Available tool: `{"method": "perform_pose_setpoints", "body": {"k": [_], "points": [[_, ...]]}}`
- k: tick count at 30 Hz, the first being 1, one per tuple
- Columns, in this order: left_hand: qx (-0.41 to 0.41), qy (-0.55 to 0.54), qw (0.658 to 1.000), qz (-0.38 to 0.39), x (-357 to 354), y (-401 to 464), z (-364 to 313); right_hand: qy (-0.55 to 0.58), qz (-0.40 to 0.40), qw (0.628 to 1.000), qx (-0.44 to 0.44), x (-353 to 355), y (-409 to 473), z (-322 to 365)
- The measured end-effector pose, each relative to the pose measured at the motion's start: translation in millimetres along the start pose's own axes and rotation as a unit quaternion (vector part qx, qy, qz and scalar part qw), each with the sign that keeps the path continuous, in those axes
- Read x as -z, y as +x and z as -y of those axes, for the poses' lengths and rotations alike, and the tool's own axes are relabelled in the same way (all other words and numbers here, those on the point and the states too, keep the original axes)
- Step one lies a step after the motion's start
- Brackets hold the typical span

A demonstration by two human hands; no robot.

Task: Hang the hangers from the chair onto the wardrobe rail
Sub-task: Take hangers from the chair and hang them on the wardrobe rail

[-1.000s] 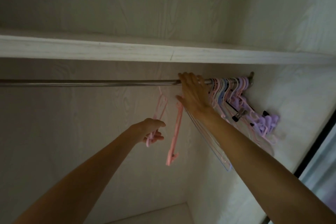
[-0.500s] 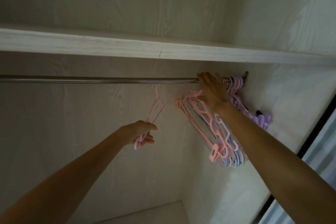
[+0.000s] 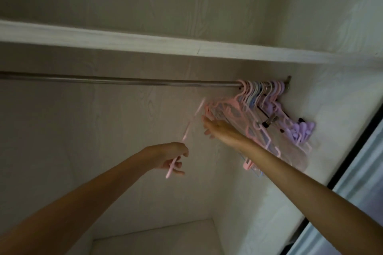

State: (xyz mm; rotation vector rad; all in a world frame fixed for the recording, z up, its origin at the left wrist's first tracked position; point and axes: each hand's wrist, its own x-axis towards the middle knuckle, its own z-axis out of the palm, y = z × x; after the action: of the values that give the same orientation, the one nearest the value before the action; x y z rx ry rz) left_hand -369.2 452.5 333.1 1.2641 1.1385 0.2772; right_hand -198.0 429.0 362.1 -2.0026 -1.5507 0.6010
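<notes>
Your left hand (image 3: pixel 169 156) has its grip curled round the lower end of a single pink hanger (image 3: pixel 187 128), which slants up and to the right from your fingers and blurs toward its top; its upper end sits below the rail, and you cannot tell whether it touches anything there. Your left forearm reaches up from the lower left corner.

Around you is a pale, wood-grained wardrobe interior. A white shelf (image 3: pixel 145 42) runs across the upper part of the view, and beneath it the metal wardrobe rail (image 3: pixel 124 80) spans from the left edge to a bracket at the right side wall. Most of the rail's length is bare metal. Low in the middle, a light ledge (image 3: pixel 157 240) shows at the wardrobe's bottom.

Your right hand (image 3: pixel 217 128) is further right, fingers straight and spread, its grip apart and holding nothing. Its fingertips are at the near edge of the bunched hangers (image 3: pixel 255 114), which hang from the rail's far right end: pink ones nearest you, then blue, then purple against the side wall, all swung at a slant. Your right forearm crosses in front of their lower parts. A dark door frame (image 3: pixel 352 151) edges the far right.
</notes>
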Motion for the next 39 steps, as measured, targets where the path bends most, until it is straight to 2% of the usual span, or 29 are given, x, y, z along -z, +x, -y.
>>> {"method": "perform_pose_setpoints", "body": {"k": [2,3,6,8,10,12,14,18,20,23,26,32,35,39], "points": [[-0.004,-0.001,1.000,0.006,-17.9,-14.1,12.9,0.121,0.133,0.981,-0.071,-18.5,-21.8,2.4],[-0.006,0.013,1.000,0.000,-27.6,-17.4,18.4,0.138,0.155,0.976,-0.068,-25.1,-28.7,0.2],[0.000,0.084,0.995,-0.051,-57.5,-18.8,33.4,0.166,0.105,0.979,-0.058,-37.3,-38.3,-4.1],[-0.027,0.151,0.985,-0.080,-69.9,-18.1,42.4,0.191,0.060,0.978,-0.061,-38.7,-41.6,-5.0],[-0.074,0.251,0.963,-0.054,-72.4,-23.8,46.4,0.191,0.034,0.979,-0.054,-35.0,-46.6,-4.7],[-0.140,0.421,0.896,-0.017,-64.7,-34.8,39.3,0.189,0.010,0.981,-0.045,-27.1,-51.1,-6.8],[-0.217,0.548,0.805,-0.077,-50.9,-45.1,21.4,0.186,-0.034,0.981,-0.034,-16.5,-50.9,-11.4],[-0.372,0.525,0.680,-0.352,-4.6,-34.4,-39.8,0.164,-0.101,0.981,-0.030,12.0,-37.6,-15.7],[-0.381,0.541,0.633,-0.402,15.9,-18.7,-67.6,0.135,-0.119,0.983,-0.030,25.7,-24.0,-12.0],[-0.335,0.581,0.618,-0.411,32.7,-0.8,-90.7,0.085,-0.130,0.987,-0.028,39.7,-5.0,-3.2],[-0.301,0.619,0.600,-0.408,30.6,14.7,-99.2,0.055,-0.088,0.993,-0.056,46.7,17.0,3.5],[-0.299,0.626,0.578,-0.430,23.1,25.8,-94.6,-0.007,-0.066,0.995,-0.075,39.9,42.8,3.9],[-0.299,0.627,0.579,-0.427,22.4,25.4,-89.6,-0.017,-0.066,0.994,-0.082,39.7,47.8,2.9],[-0.290,0.618,0.598,-0.420,19.8,26.3,-86.2,0.015,-0.045,0.993,-0.104,38.0,58.4,-6.8]]}}
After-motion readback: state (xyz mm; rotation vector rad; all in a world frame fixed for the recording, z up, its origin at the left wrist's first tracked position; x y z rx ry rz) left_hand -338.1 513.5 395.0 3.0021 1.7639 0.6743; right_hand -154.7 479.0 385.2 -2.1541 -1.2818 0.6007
